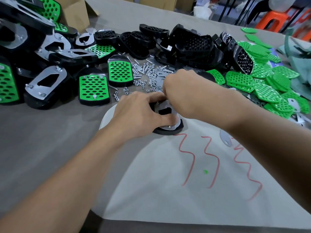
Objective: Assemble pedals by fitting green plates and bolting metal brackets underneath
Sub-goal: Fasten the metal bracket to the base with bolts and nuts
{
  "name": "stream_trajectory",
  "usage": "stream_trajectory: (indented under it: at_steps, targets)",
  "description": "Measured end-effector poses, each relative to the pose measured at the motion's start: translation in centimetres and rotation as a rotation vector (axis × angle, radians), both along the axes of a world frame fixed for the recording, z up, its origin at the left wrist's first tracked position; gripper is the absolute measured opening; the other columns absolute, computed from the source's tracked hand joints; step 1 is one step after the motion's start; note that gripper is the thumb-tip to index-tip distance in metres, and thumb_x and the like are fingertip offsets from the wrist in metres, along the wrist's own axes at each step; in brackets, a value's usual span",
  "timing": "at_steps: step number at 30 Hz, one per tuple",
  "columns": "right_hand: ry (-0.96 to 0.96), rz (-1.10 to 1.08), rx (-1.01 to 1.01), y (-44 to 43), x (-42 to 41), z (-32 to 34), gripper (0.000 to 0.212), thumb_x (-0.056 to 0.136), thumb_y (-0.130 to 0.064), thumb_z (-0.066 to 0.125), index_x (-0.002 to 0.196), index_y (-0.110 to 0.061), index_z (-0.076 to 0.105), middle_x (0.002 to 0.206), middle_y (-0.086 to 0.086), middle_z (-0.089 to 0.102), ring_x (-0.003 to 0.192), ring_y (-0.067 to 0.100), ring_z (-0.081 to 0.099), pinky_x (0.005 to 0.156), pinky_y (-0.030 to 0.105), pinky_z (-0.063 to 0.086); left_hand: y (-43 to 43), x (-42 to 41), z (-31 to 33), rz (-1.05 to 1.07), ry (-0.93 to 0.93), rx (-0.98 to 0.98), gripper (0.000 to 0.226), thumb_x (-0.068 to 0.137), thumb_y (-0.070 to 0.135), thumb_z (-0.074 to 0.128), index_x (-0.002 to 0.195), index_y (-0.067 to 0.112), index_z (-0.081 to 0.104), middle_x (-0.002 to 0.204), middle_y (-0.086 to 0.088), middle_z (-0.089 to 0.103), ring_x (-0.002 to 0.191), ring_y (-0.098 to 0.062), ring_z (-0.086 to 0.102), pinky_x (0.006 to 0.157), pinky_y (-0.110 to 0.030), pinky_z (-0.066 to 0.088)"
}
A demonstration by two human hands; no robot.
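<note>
head cam | worn, looks fwd+down | close over hands (151,106) | table (50,148) fills view

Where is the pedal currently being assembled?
Head view, centre: the pedal lies underside up on the far edge of the white sheet, gripped by the left hand, the right hand at its far end, near the scattered bolts and nuts.

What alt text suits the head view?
A left hand grips an upturned black plastic pedal bearing a silver metal bracket while the right hand reaches its far end. Finished green-plated pedals lie left, loose green perforated plates right.
</note>
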State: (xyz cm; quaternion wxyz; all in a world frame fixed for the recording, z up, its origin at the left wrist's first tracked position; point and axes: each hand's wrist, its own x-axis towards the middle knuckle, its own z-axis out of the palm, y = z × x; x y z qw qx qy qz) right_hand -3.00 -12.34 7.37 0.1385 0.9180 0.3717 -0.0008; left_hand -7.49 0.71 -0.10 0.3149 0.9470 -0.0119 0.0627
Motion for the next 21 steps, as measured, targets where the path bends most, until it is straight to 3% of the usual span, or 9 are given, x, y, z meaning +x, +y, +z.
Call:
stream_trajectory:
  at_steps: [3,7,12,17,21]
  targets:
    - [-0.021,0.01,-0.014,0.5,-0.5,-0.6,0.041,0.086,-0.007,0.053,0.067,-0.017,0.017,0.067,0.001,0.023,0.057,0.022,0.029,0.052,0.033,0.025,0.0,-0.1,0.2,-0.01,0.007,0.001,0.025,0.058,0.075,0.06,0.071,0.055,0.054,0.065,0.029,0.055,0.058,0.0,0.047,0.063,-0.033,0.03]
    - [-0.003,-0.037,-0.007,0.6,-0.5,-1.1,0.043,0.087,-0.013,0.056,0.068,-0.019,0.018,0.069,0.002,0.023,0.075,0.028,0.036,0.068,0.038,0.035,0.0,-0.1,0.3,-0.035,-0.003,-0.009,0.019,0.058,0.074,0.061,0.069,0.063,0.049,0.066,0.033,0.055,0.059,0.002,0.048,0.064,-0.034,0.028]
    - [-0.042,-0.082,0.018,-0.2,-0.5,-0.5,0.041,0.084,-0.011,0.057,0.066,-0.019,0.021,0.065,0.002,0.025,0.052,0.019,0.022,0.048,0.032,0.019,0.0,-0.2,0.2,-0.026,0.001,-0.031,0.023,0.06,0.075,0.064,0.072,0.058,0.055,0.064,0.028,0.056,0.059,0.0,0.046,0.062,-0.033,0.03]
    - [0.018,0.028,0.031,-1.2,0.9,-0.4,0.016,0.082,-0.006,0.058,0.078,-0.017,0.047,0.062,0.002,0.036,0.057,0.026,0.042,0.049,0.031,0.023,0.0,-0.1,-0.1,0.002,-0.006,-0.01,0.05,0.06,0.076,0.061,0.103,0.052,0.067,0.069,0.014,0.061,0.071,-0.002,0.053,0.069,-0.034,0.032]
    - [0.022,0.081,0.029,-1.2,0.7,-0.6,0.022,0.08,-0.003,0.053,0.07,-0.018,0.041,0.06,0.0,0.035,0.051,0.018,0.035,0.046,0.03,0.017,0.1,0.0,-0.1,-0.003,0.001,-0.031,0.024,0.065,0.072,0.071,0.076,0.054,0.059,0.06,0.015,0.056,0.063,0.003,0.049,0.066,-0.033,0.03]
